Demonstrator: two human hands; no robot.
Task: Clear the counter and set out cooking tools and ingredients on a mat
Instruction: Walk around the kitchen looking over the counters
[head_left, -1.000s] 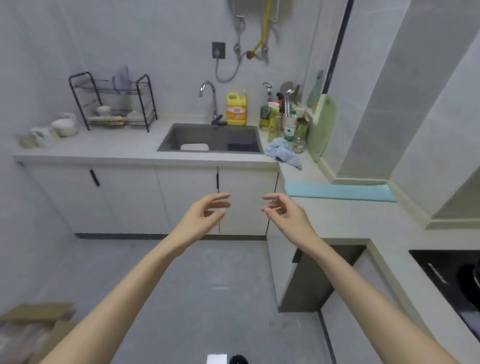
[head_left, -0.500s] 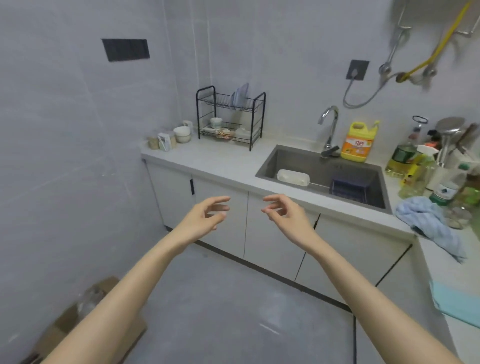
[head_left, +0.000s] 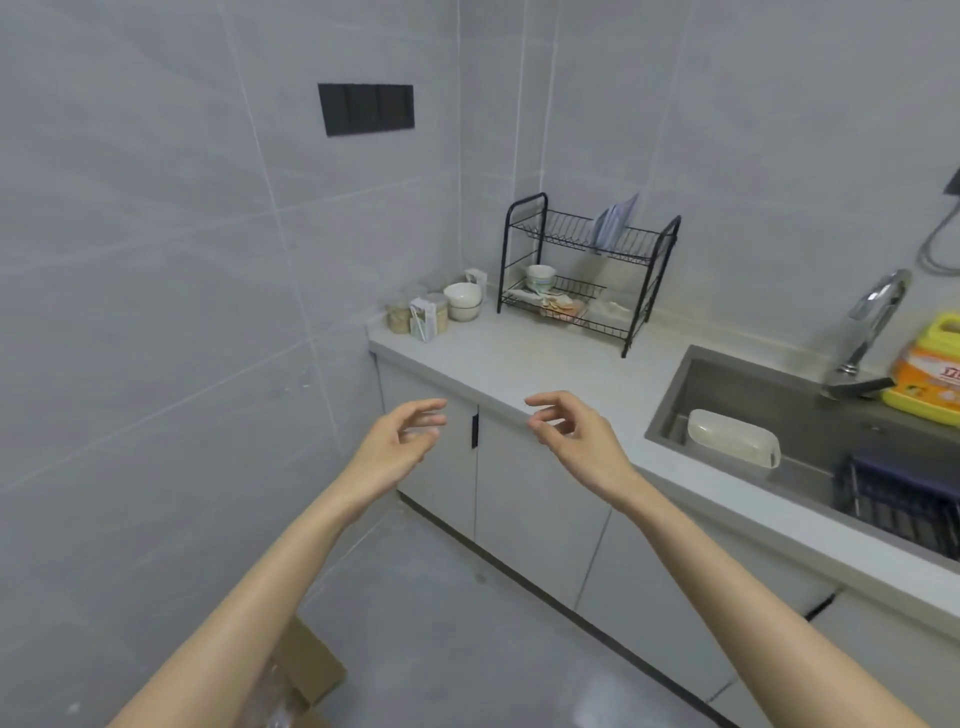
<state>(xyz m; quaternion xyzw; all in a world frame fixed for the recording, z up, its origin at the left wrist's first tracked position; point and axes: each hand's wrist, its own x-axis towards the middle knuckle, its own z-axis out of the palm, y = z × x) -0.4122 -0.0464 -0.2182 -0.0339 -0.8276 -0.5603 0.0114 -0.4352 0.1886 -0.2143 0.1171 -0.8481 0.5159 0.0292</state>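
My left hand (head_left: 400, 441) and my right hand (head_left: 571, 436) hover side by side in front of the grey counter (head_left: 545, 364), fingers loosely curled, holding nothing. At the counter's far left corner stand stacked white bowls (head_left: 464, 301), a small carton (head_left: 423, 322) and glass jars (head_left: 400, 317). A black two-tier dish rack (head_left: 587, 270) behind them holds a bowl, plates and small items. No mat is in view.
The sink (head_left: 810, 436) at the right holds a white container (head_left: 732, 444) and a dark basket (head_left: 898, 493). A tap (head_left: 872, 327) and a yellow detergent bottle (head_left: 924, 374) stand behind it. A cardboard box (head_left: 301, 686) lies on the floor at lower left.
The view has swung left, from the corner counter and sink toward the left end of the counter. Both hands keep the same loose pose in front of me.
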